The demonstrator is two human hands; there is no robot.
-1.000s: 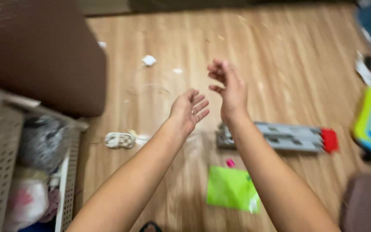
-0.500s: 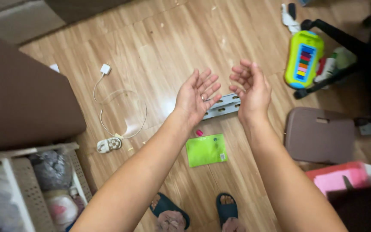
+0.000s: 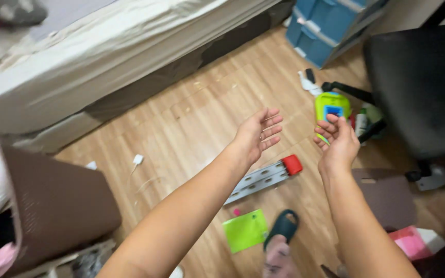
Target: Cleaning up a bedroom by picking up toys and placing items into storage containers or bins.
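Two bare hands [image 3: 257, 135] [image 3: 337, 141], seemingly empty

Both bare forearms reach forward, the left hand [image 3: 256, 135] held open with palm turned inward and fingers spread, the right hand [image 3: 337, 141] just beside it, palm up, fingers loosely curled, both empty.

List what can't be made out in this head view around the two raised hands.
- Grey strip with red end: its lower end is hidden behind the left forearm.
- Green and blue toy: lower part covered by the right hand.
- Office chair: cut off by the right edge.
- Left hand: open and empty; its back faces away.
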